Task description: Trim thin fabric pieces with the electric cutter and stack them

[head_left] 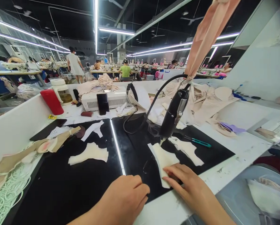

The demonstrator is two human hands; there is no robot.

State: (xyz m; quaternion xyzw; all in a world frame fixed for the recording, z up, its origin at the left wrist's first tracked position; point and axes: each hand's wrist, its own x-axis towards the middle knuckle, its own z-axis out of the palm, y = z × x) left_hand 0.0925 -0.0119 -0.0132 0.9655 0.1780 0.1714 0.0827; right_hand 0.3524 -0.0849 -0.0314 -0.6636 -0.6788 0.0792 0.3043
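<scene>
A cream fabric piece (165, 157) with a white strip along its left edge lies on the black mat (93, 182). My right hand (191, 184) grips its lower right edge, fingertips on top of the cloth. Curled into a fist, my left hand (124, 198) hovers at the mat's near side; whatever may be inside its fingers is hidden. A black hand-held tool with a metal nozzle, like a hot-air gun (172, 114), hangs from a pink cloth strap (206, 34), its tip touching or just above the fabric's upper edge.
More cut pieces (89, 153) lie left on the mat, with another (189, 150) at right beside teal-handled tweezers (198, 141). Behind stand a phone (103, 104), a white vented box (89, 103) and a red cylinder (52, 101). Pale green cord (10, 190) heaps at left; a grey tub (238, 193) is lower right.
</scene>
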